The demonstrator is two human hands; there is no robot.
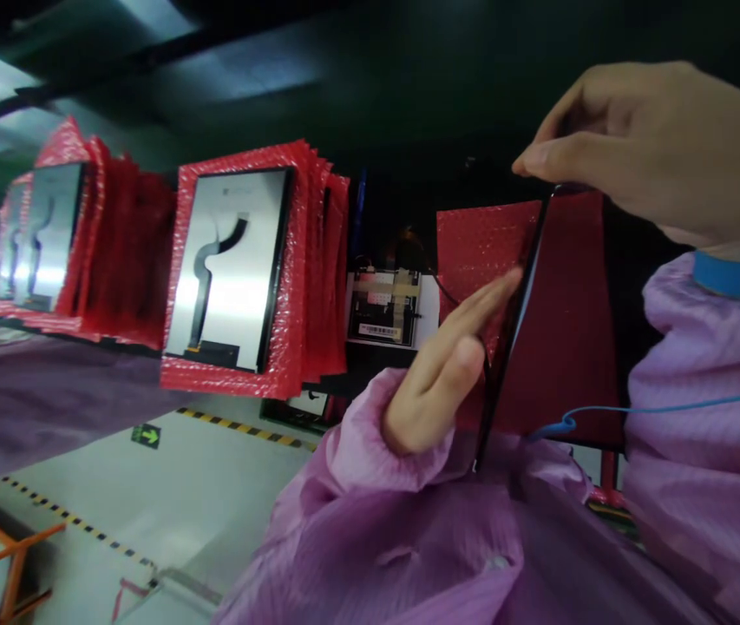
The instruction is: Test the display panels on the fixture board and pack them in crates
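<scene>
A thin dark display panel (506,356) stands tilted on its long edge in front of me, seen almost edge-on. My left hand (438,378) lies against its left side, fingers stretched out and pressed near its middle. At the panel's upper end is my right hand (643,156), thumb and fingers closed in a pinch. What sits between those fingertips, if anything, is too dark to make out. Below the panel lies a red bubble-wrap sheet (474,234) on the left, with a smooth dark red sheet (571,338) on the right.
Left of me, a silver-backed display (239,269) with a black ribbon cable lies on stacked red bubble bags (324,286). Farther left is another such stack (122,252). A small circuit assembly (386,308) sits between. A blue cord (656,408) crosses by my right sleeve. A co-worker's sleeve (63,408) shows at left.
</scene>
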